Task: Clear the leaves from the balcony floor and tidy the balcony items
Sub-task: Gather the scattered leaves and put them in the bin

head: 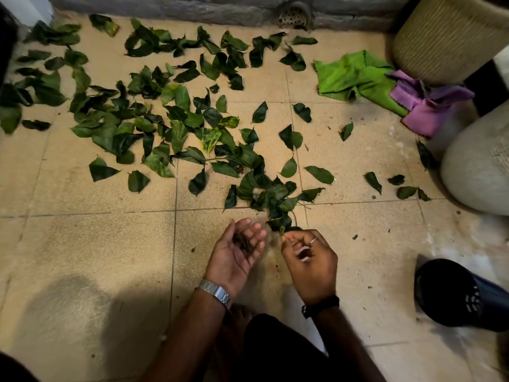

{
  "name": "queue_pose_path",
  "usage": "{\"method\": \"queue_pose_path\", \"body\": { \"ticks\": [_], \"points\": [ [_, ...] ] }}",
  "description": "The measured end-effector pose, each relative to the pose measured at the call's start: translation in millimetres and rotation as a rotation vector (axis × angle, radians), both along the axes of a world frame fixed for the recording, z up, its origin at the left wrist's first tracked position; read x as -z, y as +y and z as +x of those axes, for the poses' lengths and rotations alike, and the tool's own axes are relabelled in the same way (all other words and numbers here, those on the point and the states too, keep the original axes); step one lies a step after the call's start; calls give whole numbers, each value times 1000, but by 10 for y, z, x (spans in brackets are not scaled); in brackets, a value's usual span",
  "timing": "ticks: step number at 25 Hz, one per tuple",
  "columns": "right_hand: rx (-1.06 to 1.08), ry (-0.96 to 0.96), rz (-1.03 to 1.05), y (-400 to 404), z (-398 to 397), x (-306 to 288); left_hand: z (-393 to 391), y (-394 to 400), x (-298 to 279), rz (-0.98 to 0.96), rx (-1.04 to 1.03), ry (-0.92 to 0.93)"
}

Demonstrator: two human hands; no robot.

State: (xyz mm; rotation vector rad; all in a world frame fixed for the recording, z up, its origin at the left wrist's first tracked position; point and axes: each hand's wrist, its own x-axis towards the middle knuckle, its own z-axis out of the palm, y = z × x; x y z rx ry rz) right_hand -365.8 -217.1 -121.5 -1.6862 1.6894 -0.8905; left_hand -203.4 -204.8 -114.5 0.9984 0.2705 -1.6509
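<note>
Left hand palm up, fingers loosely spread and slightly cupped, low over the tiled floor. Small dark clump of debris lies in the palm. Metal-link watch on that wrist.

Right hand just beside it, back toward the camera, fingers curled in. Thumb and forefinger meet at the lower tip of a small leaf cluster that trails down from the main scatter; seems to be pinching a leaf end, though motion blur hides the exact contact. Ring on one finger, dark band on the wrist. Both forearms reach up from the bottom edge of the view.

Leaves: dark green, some mottled yellow, spread thick over the far-left and middle tiles, thinning toward the right. A few strays lie near the pale rounded object at right edge; cannot tell what it is.

Containers: rope-wrapped cylinder, possibly a planter, stands in the far right corner; top out of view, contents not visible. Black perforated object lies at lower right; nature unclear.

Green cloth crumpled on the floor at the cylinder's base, purple cloth overlapping its right edge. Round drain grate set low in the grey back wall.
</note>
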Motion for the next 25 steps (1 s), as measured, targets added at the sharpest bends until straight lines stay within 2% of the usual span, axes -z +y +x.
{"method": "queue_pose_path", "body": {
  "ticks": [2,4,6,7,10,12,13,15,17,20,23,25],
  "points": [
    [-146,70,-104,48,215,-27,-49,-41,-26,-7,13,23],
    [-406,222,-159,89,412,-5,-119,-59,6,36,-21,22],
    [-615,222,-137,132,474,-26,-125,-62,113,138,-109,-8],
    [-641,179,-126,109,434,-64,-88,-51,182,196,-159,-25],
    [-400,155,-79,-86,84,-21,54,10,267,274,-201,-86],
    [-272,345,13,-264,-184,140,86,35,219,249,-194,-76],
    [-265,444,42,-304,-285,240,78,39,182,223,-183,-57],
    [-297,513,25,-282,-414,405,54,48,142,174,-163,-25],
    [-315,496,-33,-228,-479,436,62,53,126,147,-143,-24],
    [-230,397,-44,-222,-481,309,106,78,119,125,-134,-35],
    [-130,244,-59,-282,-303,138,152,119,118,129,-150,-22],
    [-132,219,-23,-300,-134,135,167,137,106,131,-163,-20]
  ]
}}
